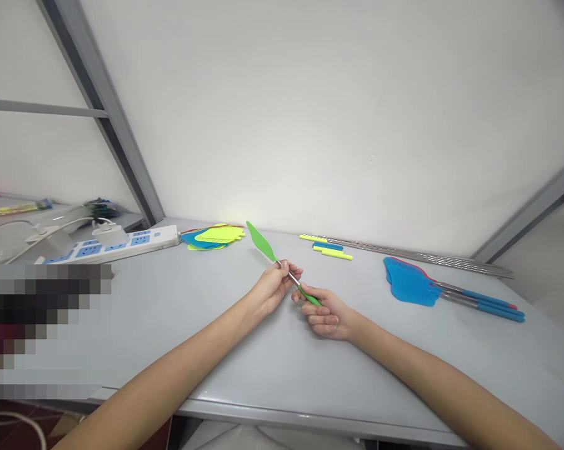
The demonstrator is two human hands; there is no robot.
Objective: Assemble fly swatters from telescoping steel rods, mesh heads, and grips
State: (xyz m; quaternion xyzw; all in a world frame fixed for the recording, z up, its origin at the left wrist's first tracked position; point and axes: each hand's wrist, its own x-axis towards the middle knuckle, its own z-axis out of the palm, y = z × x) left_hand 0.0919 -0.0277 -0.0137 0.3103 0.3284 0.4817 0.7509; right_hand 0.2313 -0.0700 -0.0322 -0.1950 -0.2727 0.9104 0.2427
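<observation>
Between my hands, over the middle of the table, is a green fly swatter [262,242] with a metal rod and a green grip. Its head is tilted up to the far left and seen nearly edge-on. My left hand [278,284] is closed around the rod just below the head. Lower down, my right hand [323,311] is closed on the green grip, its fingers curled. To the right lie blue hand-shaped fly swatters [411,282] with metal rods and blue grips; a red edge shows behind them.
Loose yellow and blue swatter heads [220,234] lie at the back left, beside a white power strip [122,244] with plugs. Along the wall [310,125] are long metal rods [417,255] and short yellow and blue grips [331,247]. The grey table [226,356] ends at a front edge. Metal posts flank it.
</observation>
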